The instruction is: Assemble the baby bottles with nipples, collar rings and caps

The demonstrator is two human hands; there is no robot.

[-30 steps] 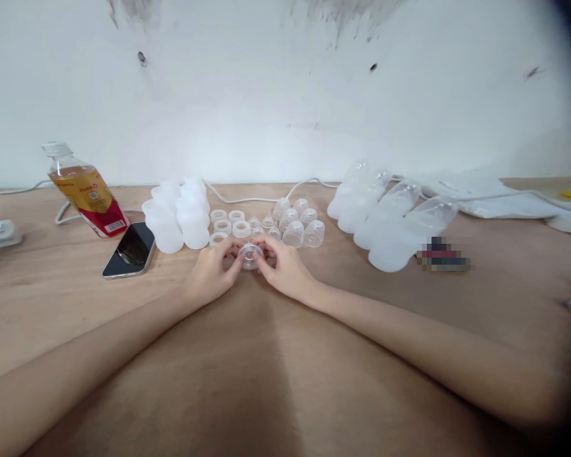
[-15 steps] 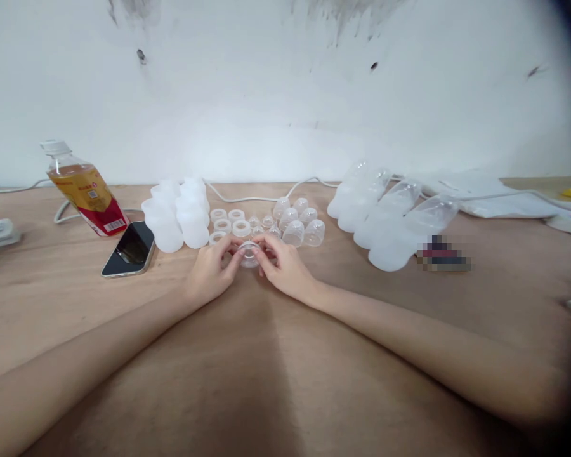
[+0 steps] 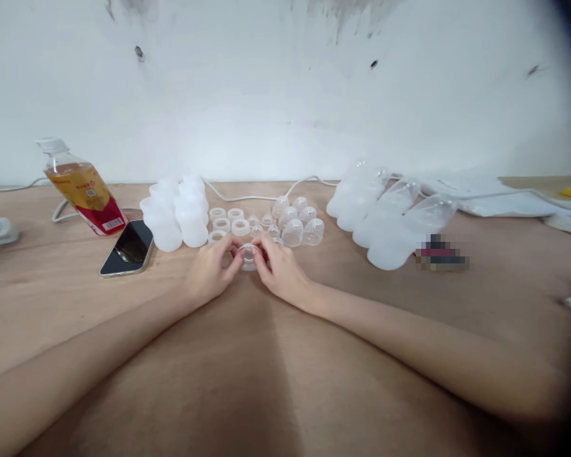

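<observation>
My left hand (image 3: pixel 216 266) and my right hand (image 3: pixel 279 266) meet at the middle of the table, fingertips pinching a clear bottle ring (image 3: pixel 248 255) from both sides. Whether a nipple sits inside the ring I cannot tell. Just behind my fingers lie several loose translucent screw rings (image 3: pixel 240 227) and, to their right, small clear silicone nipples (image 3: pixel 267 219). Several clear domed caps (image 3: pixel 292 233) stand beside the nipples. Frosted white baby bottle bodies (image 3: pixel 166 228) are grouped at left. On the right stands a row of capped baby bottles (image 3: pixel 391 247).
A drink bottle (image 3: pixel 86 193) with a yellow and red label leans at left in view, near a phone (image 3: pixel 127 249). White cable (image 3: pixel 247 198) runs along the wall. A white plastic bag (image 3: pixel 480 197) and a blurred-out item (image 3: pixel 441 254) lie at right.
My hands still hold the ring at the same spot. My right fingers have shifted slightly on its rim, and the ring looks a little more tilted. The whole view has moved slightly.
</observation>
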